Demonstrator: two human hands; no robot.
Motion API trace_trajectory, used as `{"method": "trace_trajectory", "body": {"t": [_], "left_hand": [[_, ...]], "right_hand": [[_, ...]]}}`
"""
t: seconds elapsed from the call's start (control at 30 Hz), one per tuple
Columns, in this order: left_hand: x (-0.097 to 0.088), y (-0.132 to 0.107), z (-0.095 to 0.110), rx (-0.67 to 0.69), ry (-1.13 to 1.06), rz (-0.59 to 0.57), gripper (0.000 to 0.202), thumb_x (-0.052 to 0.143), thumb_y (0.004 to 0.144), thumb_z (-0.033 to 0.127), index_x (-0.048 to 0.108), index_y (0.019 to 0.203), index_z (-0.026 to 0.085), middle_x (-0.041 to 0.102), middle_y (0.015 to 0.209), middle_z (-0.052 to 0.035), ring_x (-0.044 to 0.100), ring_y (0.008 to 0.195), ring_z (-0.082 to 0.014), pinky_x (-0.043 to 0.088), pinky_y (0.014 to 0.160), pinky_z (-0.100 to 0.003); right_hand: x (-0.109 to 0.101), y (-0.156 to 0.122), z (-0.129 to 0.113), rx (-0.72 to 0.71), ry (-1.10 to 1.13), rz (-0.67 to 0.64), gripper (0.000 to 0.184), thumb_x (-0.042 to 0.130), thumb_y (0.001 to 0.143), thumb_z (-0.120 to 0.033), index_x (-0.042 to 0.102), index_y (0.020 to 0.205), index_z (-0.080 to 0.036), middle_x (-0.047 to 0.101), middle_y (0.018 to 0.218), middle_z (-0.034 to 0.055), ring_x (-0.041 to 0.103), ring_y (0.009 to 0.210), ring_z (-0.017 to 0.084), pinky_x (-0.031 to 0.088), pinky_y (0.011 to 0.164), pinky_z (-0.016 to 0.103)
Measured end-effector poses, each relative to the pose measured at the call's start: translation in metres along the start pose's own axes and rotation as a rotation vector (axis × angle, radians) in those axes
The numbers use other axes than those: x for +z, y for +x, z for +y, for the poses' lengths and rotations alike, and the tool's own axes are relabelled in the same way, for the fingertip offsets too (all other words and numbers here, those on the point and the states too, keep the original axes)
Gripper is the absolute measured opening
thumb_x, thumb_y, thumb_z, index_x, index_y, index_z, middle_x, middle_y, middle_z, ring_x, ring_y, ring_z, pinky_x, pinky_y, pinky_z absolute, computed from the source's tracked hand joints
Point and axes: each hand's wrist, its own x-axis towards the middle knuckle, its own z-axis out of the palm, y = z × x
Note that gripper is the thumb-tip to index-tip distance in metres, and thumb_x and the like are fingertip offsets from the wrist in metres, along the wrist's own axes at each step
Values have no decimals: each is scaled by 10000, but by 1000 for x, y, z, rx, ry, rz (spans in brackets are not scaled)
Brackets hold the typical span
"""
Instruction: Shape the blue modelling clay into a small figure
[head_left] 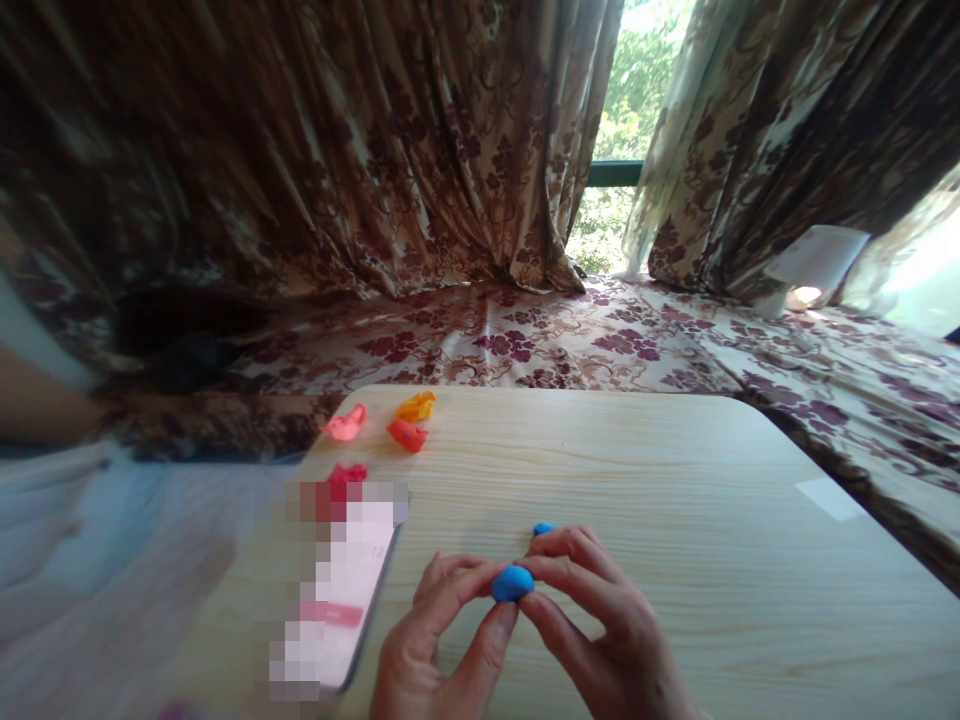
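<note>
Between my two hands, over the front of the pale wooden table (600,460), is a small rounded lump of blue modelling clay (513,583). My left hand (446,635) pinches its left side with thumb and forefinger. On the right side, the thumb and forefinger of my right hand (600,615) press against the same lump. A second bit of blue clay (544,529) shows just beyond my right fingers, partly hidden by them. Whether those fingers touch it, I cannot tell.
Left of my hands lies a phone (345,600), partly blurred out. Crumpled pieces, pink (346,423), yellow (416,406), orange-red (407,435) and dark pink (349,474), sit at the table's far left. A white patch (829,499) is near the right edge. Behind stands a lamp (819,256).
</note>
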Motion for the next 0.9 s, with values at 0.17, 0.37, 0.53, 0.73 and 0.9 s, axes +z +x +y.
{"method": "trace_trajectory", "body": {"t": [0.17, 0.37, 0.53, 0.73, 0.9], "left_hand": [[-4, 0, -9, 164, 162, 9, 185, 676, 744, 240, 688, 921, 290, 717, 898, 17, 657, 889, -169, 430, 1004, -366], [-7, 6, -6, 262, 143, -68, 242, 644, 762, 163, 648, 973, 282, 705, 909, 23, 657, 852, -150, 533, 790, -262], [-8, 8, -4, 259, 190, -96, 296, 643, 767, 170, 624, 1044, 274, 702, 919, 14, 659, 862, -155, 527, 799, -272], [-8, 9, -7, 319, 197, -109, 251, 639, 770, 159, 643, 993, 272, 694, 915, 14, 648, 866, -143, 522, 793, -253], [-9, 8, -7, 282, 208, -102, 244, 647, 759, 177, 653, 984, 274, 701, 919, 10, 649, 871, -150, 527, 792, -253]], "right_hand": [[5, -2, 0, -67, -41, 63, 181, 555, 844, -93, 616, 947, -228, 585, 862, 38, 544, 831, 184, 452, 758, 342], [3, 0, 2, -14, 36, 37, 214, 576, 846, -145, 604, 1039, -233, 585, 952, 47, 560, 893, 182, 467, 799, 322], [0, 4, 1, 18, 47, -9, 157, 581, 852, -154, 632, 960, -255, 583, 915, 23, 560, 871, 163, 467, 777, 285], [1, 2, 2, 11, 60, -15, 180, 577, 857, -154, 623, 994, -261, 574, 928, 20, 556, 878, 158, 460, 784, 285], [3, 2, 3, 22, 62, -2, 163, 587, 853, -154, 631, 966, -264, 575, 904, 11, 557, 866, 154, 446, 784, 283]]}}
